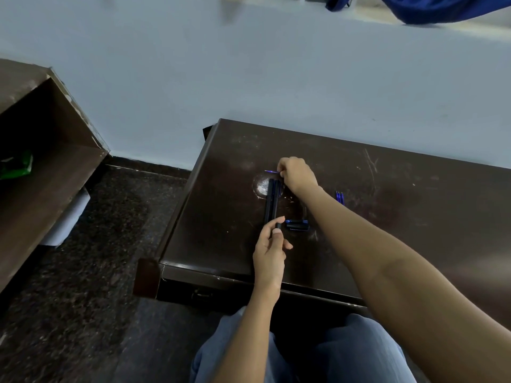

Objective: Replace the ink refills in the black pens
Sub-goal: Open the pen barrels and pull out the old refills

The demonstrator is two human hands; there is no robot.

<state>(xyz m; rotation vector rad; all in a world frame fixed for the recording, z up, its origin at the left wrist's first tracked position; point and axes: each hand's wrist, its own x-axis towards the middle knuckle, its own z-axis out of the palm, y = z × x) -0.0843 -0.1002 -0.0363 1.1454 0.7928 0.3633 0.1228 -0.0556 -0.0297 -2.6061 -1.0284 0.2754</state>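
Black pens (271, 200) on scarred table (387, 175): left hand (269, 252) grips one, right hand (297, 174) pinches refill (271, 171).

A scuffed dark table (387, 175) against a pale blue wall (249, 78).
Left of the table stands an open brown shelf unit (41, 161) holding a green packet (16, 165), with a white roll (69, 217) beneath it; blue cloth (448, 8) hangs beyond the table's far right.
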